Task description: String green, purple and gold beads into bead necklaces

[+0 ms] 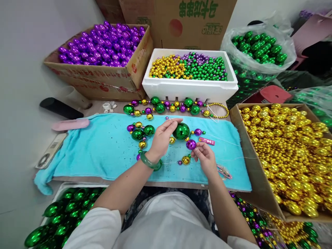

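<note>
The right hand pinches a purple bead just near-right of the large green bead; the left hand touches that from the left, grip unclear.

Beads on towel, box behind

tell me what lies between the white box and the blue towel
A bead strand in green, purple and gold, as the head view shows.

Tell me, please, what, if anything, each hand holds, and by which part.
The left hand appears to hold the large green ball by its left side; the right hand pinches the purple bead by its right edge.
</note>
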Action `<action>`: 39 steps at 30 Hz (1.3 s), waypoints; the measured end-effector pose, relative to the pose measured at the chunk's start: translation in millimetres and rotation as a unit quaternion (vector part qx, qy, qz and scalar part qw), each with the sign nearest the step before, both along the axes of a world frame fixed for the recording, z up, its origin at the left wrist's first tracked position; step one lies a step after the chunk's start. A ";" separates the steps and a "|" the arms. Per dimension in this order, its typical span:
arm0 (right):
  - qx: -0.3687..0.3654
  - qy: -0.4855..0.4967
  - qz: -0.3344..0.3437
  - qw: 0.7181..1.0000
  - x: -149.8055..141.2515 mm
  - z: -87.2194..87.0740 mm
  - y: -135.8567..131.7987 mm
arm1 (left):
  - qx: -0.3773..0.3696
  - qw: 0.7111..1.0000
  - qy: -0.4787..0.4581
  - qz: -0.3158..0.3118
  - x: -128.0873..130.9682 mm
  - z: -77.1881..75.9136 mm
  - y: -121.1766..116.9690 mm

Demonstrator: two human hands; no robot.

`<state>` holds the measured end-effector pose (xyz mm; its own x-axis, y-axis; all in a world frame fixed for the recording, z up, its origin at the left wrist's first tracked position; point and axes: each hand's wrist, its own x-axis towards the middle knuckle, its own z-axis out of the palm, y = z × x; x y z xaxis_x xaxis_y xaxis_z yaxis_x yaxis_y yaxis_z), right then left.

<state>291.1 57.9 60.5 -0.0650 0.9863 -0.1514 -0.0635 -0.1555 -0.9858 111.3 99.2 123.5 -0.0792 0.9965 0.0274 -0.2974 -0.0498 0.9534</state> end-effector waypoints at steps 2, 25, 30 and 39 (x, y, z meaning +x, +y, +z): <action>0.007 -0.062 -0.001 0.998 12.3 -2.5 5.6 | 0.018 0.999 0.045 -0.026 2.6 6.4 5.2; 0.082 0.030 0.009 0.996 3.1 45.1 30.1 | 0.038 0.989 0.051 -0.131 28.7 18.3 14.9; 0.100 0.073 -0.001 0.992 -1.1 77.4 19.4 | 0.091 0.947 0.279 -0.127 42.2 -30.4 -22.1; 0.173 0.142 -0.075 0.972 28.1 101.1 9.6 | 0.050 0.781 0.613 -0.108 11.6 -16.1 -69.8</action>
<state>319.1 67.5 161.6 0.0927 0.9766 0.1939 -0.3377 0.2141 -0.9166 122.9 29.4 107.4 0.2381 0.9708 0.0291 0.8240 -0.2178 0.5231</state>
